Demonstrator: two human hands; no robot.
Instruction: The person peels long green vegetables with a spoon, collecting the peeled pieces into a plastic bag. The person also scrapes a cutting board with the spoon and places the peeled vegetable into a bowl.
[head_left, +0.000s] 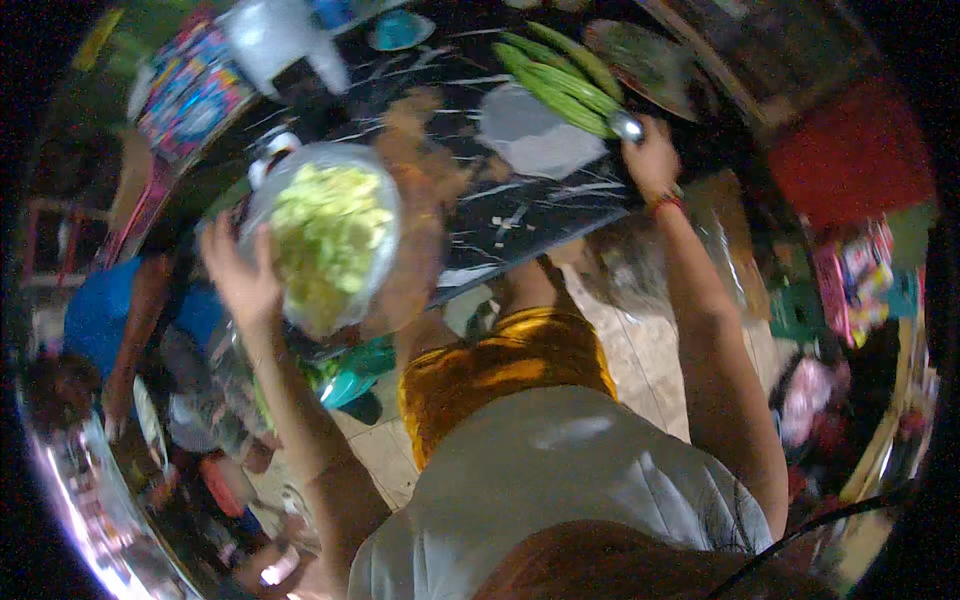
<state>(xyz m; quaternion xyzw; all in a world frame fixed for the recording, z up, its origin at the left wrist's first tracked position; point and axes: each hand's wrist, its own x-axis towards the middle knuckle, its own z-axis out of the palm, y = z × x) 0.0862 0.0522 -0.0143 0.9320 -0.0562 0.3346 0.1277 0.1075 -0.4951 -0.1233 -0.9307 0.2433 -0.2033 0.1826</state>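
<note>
My left hand (pixel 243 275) is at the left side of a clear bowl (pixel 392 190), its thumb over the rim and its fingers round the outer side. Pale green chopped vegetable (pixel 325 235) fills the bowl. On the far right of the table, my right hand (pixel 653 160) is closed round a shiny silver piece with a rounded end (pixel 627 126); the rest of it is hidden. Several long green vegetables (pixel 565 90) lie just beyond that hand. Beside them is a pale grey round board or plate (pixel 535 140).
The black marbled table (pixel 500 235) has small scraps near its front edge. A blue-green bowl (pixel 400 30) and a round tray (pixel 640 65) stand at the back. A white plastic chair (pixel 285 45) is behind. A person in blue (pixel 105 310) is at the left. A teal basin (pixel 355 375) sits below the table.
</note>
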